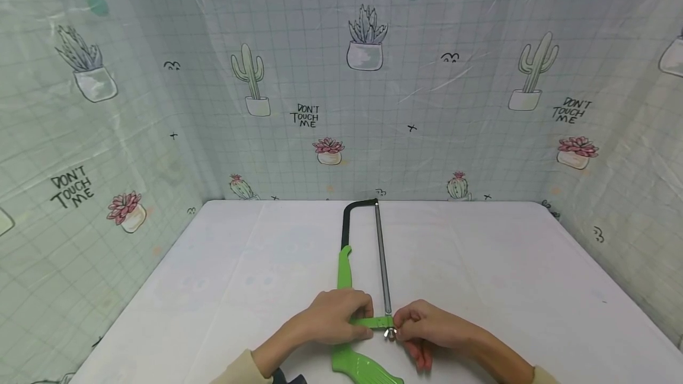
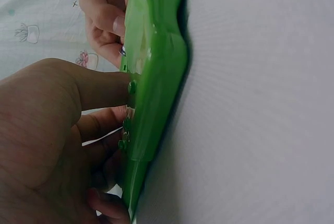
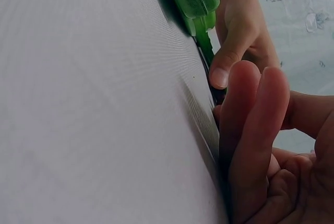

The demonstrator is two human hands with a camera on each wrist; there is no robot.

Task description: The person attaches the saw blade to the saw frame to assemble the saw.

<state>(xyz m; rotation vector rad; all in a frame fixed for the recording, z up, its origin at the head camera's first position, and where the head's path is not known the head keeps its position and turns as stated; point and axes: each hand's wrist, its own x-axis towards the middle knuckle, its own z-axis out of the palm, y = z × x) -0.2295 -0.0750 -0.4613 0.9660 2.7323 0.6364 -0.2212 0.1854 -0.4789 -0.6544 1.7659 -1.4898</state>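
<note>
A hacksaw with a green handle (image 1: 368, 368) lies on the white table, its black frame (image 1: 345, 225) pointing to the far side. Its thin grey blade (image 1: 382, 259) runs along the right, down to a green cross arm (image 1: 377, 322). At that arm's end sits a silver wing nut (image 1: 390, 334). My left hand (image 1: 338, 317) grips the saw's green body and cross arm between thumb and fingers; the left wrist view shows the green body (image 2: 156, 67) close up. Thumb and index finger of my right hand (image 1: 434, 326) pinch at the wing nut, which the right wrist view hides.
Below my left wrist, a dark object (image 1: 290, 378) is partly cut off by the lower edge of the head view. The white table (image 1: 267, 265) meets a cactus-printed cloth (image 1: 341, 93) at the back and sides.
</note>
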